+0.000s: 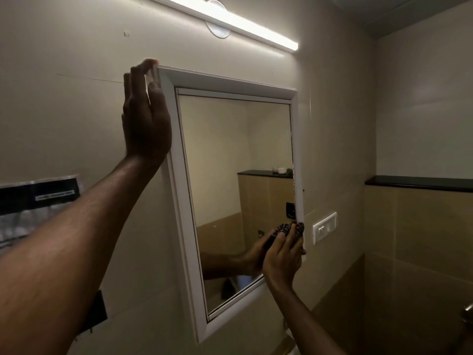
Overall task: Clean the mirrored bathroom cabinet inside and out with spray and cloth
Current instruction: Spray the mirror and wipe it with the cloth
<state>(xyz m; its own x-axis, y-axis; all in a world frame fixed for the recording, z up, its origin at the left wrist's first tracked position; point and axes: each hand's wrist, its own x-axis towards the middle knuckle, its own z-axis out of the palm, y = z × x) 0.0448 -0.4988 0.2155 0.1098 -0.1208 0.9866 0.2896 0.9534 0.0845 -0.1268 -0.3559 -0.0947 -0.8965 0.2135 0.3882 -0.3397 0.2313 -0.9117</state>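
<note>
Smooth beige wall panels under a tube light frame the mirrored cabinet, a white, moulded plastic-looking frame around flat glass, hung between a dark-topped rack and a white switch plate. The left hand steadies the upper left corner, fingers hooked round the frame edge, while the right hand presses a dark, nubbly cloth against the lower right of the frame. This looks like outside wiping; next, probably more edge strokes or opening the door.
</note>
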